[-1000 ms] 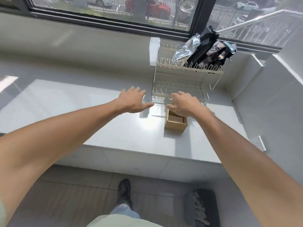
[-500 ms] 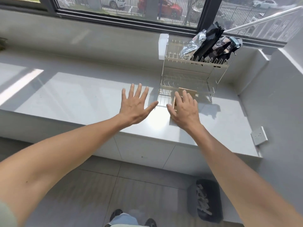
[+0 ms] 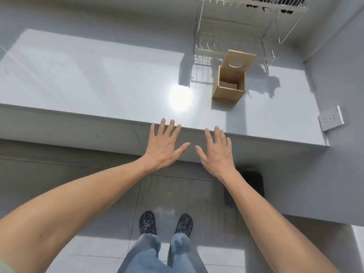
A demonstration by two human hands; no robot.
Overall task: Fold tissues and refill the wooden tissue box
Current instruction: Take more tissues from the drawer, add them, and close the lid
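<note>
The wooden tissue box (image 3: 228, 91) stands on the grey counter (image 3: 98, 79), towards its right side. The top of the box is uncovered and its inside looks bare. Its lid (image 3: 239, 60), with a round hole, leans behind the box against the wire rack. My left hand (image 3: 164, 145) and my right hand (image 3: 215, 151) hover side by side at the counter's front edge, palms down, fingers spread, holding nothing. Both hands are well short of the box. No tissues are in view.
A two-tier wire rack (image 3: 234, 36) stands at the back right with dark bags on its upper shelf. A wall socket (image 3: 331, 119) sits on the right wall. A dark bin (image 3: 254, 182) stands on the floor below the counter. My shoes (image 3: 165, 223) are on the tiles.
Both hands have drawn back from beside the box to the counter's front edge. The view has tilted down, so the floor and my feet show.
</note>
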